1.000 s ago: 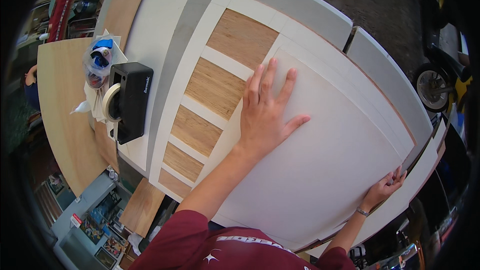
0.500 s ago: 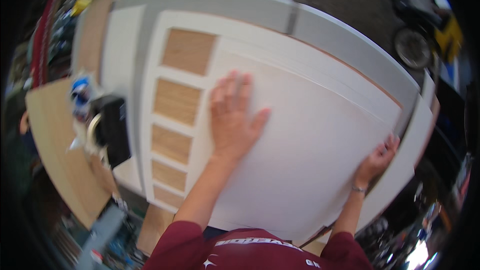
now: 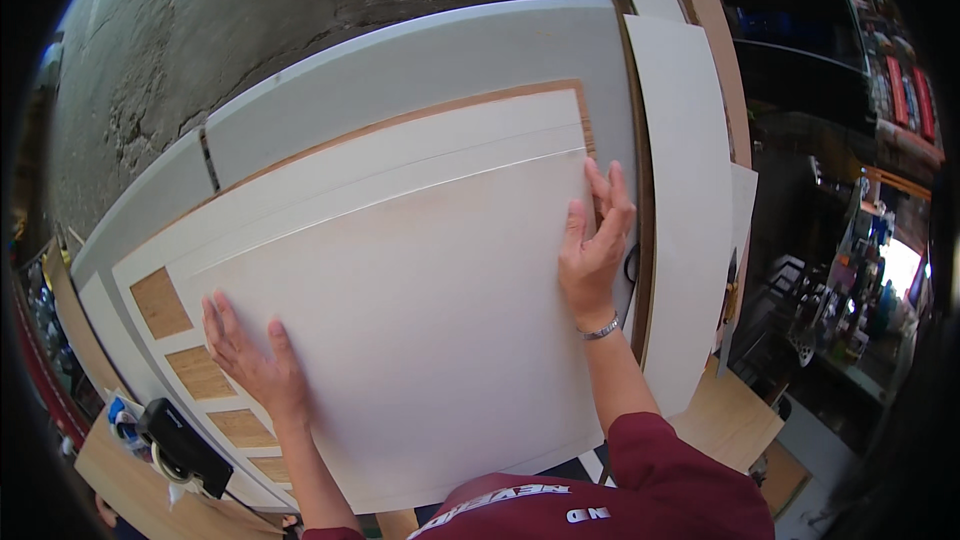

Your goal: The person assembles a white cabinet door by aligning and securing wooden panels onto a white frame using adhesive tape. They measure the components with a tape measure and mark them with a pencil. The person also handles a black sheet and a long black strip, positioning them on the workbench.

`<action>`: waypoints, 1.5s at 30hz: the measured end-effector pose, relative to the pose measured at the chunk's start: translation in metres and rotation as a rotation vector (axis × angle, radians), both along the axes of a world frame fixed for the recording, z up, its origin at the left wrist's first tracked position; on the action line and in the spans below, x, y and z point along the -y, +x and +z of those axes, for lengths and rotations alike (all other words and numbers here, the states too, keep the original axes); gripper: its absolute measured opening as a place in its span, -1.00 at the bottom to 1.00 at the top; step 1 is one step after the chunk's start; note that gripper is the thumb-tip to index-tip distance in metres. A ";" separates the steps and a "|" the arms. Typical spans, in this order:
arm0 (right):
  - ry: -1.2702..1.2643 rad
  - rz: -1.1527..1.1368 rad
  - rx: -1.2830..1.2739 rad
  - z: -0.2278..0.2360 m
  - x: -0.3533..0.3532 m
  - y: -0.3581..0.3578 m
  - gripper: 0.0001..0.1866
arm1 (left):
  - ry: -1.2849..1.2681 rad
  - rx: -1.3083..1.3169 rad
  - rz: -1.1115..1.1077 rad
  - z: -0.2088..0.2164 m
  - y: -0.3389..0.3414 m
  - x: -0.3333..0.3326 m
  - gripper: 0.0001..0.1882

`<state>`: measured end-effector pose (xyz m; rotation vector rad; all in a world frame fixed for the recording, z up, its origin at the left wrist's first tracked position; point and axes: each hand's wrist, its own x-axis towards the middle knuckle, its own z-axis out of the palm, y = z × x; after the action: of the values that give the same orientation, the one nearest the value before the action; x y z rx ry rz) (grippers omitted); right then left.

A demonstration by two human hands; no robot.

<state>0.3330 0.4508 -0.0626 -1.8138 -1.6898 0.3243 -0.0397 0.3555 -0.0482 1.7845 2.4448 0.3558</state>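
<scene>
A large white sheet (image 3: 440, 310) lies over a white-framed panel, whose wood-coloured squares (image 3: 205, 372) show in a column along the left. My left hand (image 3: 258, 360) rests on the sheet near its left edge, fingers stretched out and thumb apart. At the far right corner, my right hand (image 3: 592, 260) touches the sheet's right edge, its fingers extended and thumb apart from them. Brown wood (image 3: 420, 120) borders the panel's far and right sides. Neither hand holds anything loose.
Underneath is a grey-white tabletop (image 3: 330, 75) with a seam at its far left. Long white boards (image 3: 685, 200) stand along the right side. A black box-shaped device (image 3: 185, 447) sits at the lower left. Beyond lies cracked concrete floor (image 3: 150, 70).
The view has swung to the right. My left hand now sits near the sheet's left edge, and the fingers of my right hand have straightened at its right edge.
</scene>
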 end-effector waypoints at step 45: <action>0.154 -0.237 0.000 0.018 0.098 -0.016 -0.43 | -0.052 -0.090 -0.656 -0.008 0.150 0.060 0.10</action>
<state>0.3165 0.3524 -0.0447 -1.8732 -1.4380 0.0904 0.1101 0.2952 -0.0562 2.4647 1.7364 0.1472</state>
